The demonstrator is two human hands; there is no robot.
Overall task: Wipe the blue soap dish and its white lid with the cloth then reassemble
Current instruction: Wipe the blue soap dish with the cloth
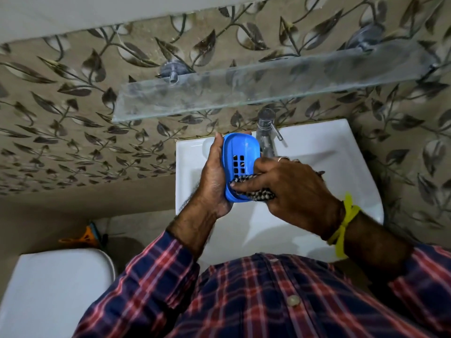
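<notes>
My left hand (213,176) grips the blue soap dish (240,150) from its left side and holds it tilted over the white sink (341,147). The dish shows a grid of drain slots in its middle. My right hand (290,189) presses a dark checked cloth (258,195) into the lower end of the dish. A pale rounded shape behind my left fingers, possibly the white lid (207,143), lies on the sink's back left corner, mostly hidden.
A chrome tap (267,132) stands just right of the dish at the sink's back edge. A glass shelf (244,89) hangs on the leaf-patterned wall above. A white toilet tank (53,289) is at lower left, with orange items (83,237) behind it.
</notes>
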